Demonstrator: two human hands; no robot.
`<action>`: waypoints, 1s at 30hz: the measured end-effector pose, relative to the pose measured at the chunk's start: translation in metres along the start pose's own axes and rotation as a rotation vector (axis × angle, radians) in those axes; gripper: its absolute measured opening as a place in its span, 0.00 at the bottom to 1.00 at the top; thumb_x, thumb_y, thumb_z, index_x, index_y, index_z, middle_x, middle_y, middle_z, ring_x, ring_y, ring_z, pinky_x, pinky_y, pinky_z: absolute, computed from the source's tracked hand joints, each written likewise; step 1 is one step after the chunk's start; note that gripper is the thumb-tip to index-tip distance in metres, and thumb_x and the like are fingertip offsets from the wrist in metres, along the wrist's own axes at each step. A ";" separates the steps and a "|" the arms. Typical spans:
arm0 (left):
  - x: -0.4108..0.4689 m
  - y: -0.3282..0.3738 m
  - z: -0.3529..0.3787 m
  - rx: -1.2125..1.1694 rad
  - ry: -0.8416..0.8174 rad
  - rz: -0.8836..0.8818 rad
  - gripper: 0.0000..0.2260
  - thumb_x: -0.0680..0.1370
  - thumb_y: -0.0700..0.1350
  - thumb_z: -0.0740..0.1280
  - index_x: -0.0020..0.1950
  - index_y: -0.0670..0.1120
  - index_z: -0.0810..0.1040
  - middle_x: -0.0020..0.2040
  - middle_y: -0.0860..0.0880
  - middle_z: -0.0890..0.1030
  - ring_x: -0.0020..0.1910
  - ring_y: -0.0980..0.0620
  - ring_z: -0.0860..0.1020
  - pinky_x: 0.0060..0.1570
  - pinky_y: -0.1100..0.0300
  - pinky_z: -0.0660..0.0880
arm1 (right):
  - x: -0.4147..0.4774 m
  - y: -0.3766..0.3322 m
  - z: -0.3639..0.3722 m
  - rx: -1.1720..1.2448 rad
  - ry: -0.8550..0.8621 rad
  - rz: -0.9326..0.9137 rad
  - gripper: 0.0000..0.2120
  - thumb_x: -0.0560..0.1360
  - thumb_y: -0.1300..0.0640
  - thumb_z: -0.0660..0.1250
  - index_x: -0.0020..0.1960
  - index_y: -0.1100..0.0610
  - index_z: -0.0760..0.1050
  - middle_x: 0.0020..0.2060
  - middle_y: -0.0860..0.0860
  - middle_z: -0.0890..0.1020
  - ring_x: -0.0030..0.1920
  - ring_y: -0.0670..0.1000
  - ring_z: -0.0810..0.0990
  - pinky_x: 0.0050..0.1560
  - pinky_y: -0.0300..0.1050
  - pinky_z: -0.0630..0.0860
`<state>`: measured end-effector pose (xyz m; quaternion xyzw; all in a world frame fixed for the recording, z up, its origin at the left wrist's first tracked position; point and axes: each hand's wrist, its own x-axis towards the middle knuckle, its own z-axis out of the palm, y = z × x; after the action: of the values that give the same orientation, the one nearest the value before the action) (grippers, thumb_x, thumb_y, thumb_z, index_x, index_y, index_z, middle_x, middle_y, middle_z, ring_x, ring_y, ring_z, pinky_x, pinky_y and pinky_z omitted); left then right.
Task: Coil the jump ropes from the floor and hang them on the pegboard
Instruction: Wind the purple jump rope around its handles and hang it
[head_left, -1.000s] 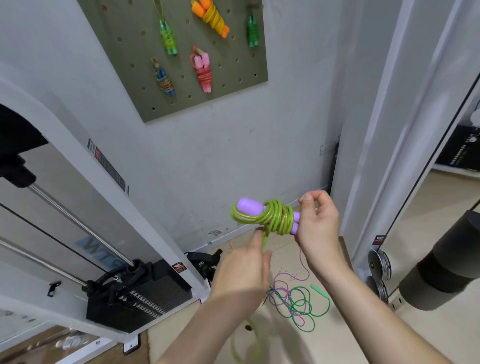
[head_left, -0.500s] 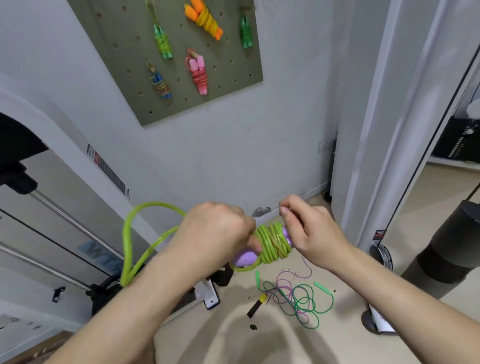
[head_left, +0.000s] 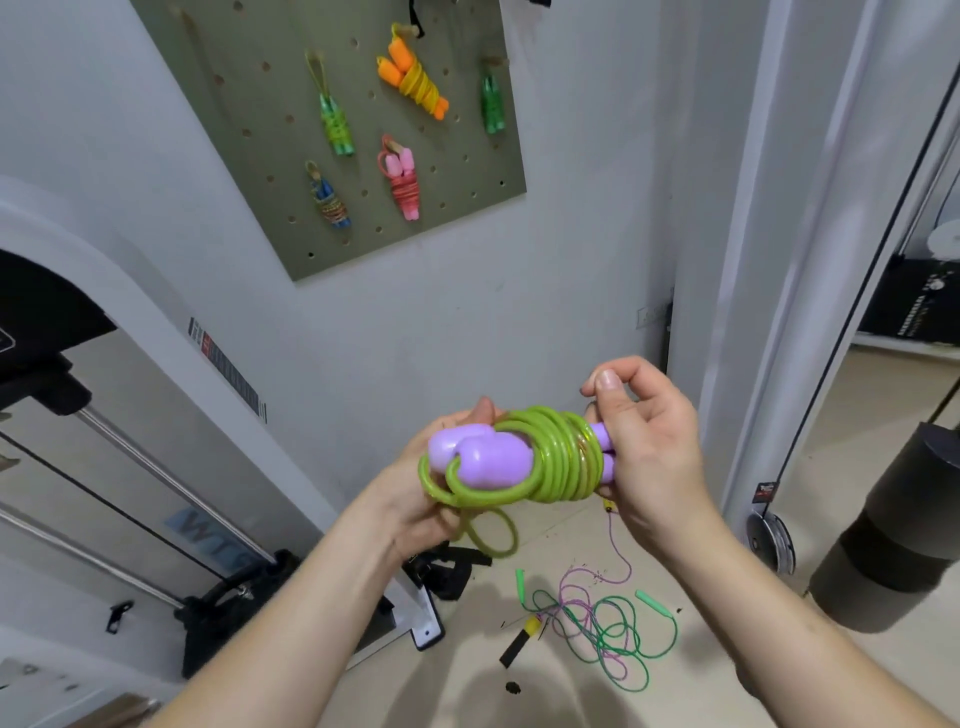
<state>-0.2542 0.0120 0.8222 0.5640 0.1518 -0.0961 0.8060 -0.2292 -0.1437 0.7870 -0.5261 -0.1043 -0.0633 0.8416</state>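
Coiling looked nearly finished, with my left hand (head_left: 415, 499) gripping the green jump rope (head_left: 556, 457) mid-air below the pegboard (head_left: 249, 171) and my right hand (head_left: 649, 457) pinching its right end — next, I judged, tuck the loose tail (head_left: 493, 538) and hang it.

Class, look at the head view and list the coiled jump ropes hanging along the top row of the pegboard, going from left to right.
light green rope → yellow rope with orange handles → dark green rope
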 end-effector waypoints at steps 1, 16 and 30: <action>0.001 -0.006 0.004 -0.033 0.003 0.035 0.23 0.80 0.41 0.59 0.24 0.47 0.77 0.20 0.53 0.70 0.15 0.58 0.64 0.15 0.70 0.59 | 0.001 0.002 0.003 0.012 0.046 0.022 0.11 0.82 0.61 0.56 0.41 0.58 0.69 0.20 0.49 0.64 0.17 0.45 0.59 0.21 0.32 0.58; -0.017 -0.072 0.007 1.982 0.306 0.586 0.16 0.57 0.49 0.80 0.35 0.49 0.75 0.22 0.49 0.74 0.19 0.47 0.73 0.20 0.64 0.57 | 0.010 0.051 -0.014 -0.739 0.324 -0.307 0.08 0.78 0.53 0.55 0.44 0.54 0.70 0.26 0.51 0.74 0.29 0.56 0.74 0.30 0.50 0.72; -0.013 0.010 -0.020 1.492 -0.072 0.501 0.17 0.58 0.57 0.80 0.40 0.52 0.81 0.36 0.52 0.80 0.37 0.52 0.76 0.39 0.54 0.75 | 0.000 0.025 -0.035 -0.902 -0.298 -0.620 0.03 0.78 0.53 0.56 0.47 0.49 0.68 0.27 0.40 0.66 0.27 0.45 0.66 0.29 0.35 0.63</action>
<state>-0.2654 0.0341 0.8292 0.9699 -0.1105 -0.0062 0.2167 -0.2198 -0.1642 0.7507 -0.7816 -0.3341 -0.2709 0.4517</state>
